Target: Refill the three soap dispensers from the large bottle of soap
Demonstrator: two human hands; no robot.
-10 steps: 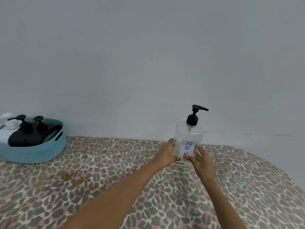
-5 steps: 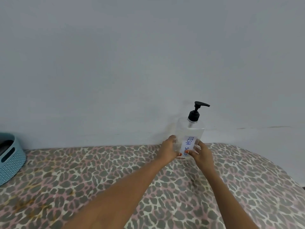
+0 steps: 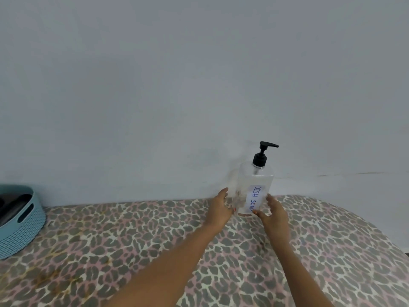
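Barely started, looks like: clear dish soap dispenser [image 3: 254, 180] upright on the leopard-print cloth [image 3: 132, 240] by the wall [image 3: 155, 107], seemingly empty, pump [image 3: 262, 154] on. Flanked by left hand [image 3: 219, 209] and right hand [image 3: 273, 216], fingers fairly straight against its sides. All three refills left; teal basket [image 3: 22, 229] far left.

Your leopard-print worktop [image 3: 132, 251] bore a clear pump dispenser [image 3: 254, 182], upright near the wall [image 3: 155, 85], and a blue basket [image 3: 22, 231] at its left edge.
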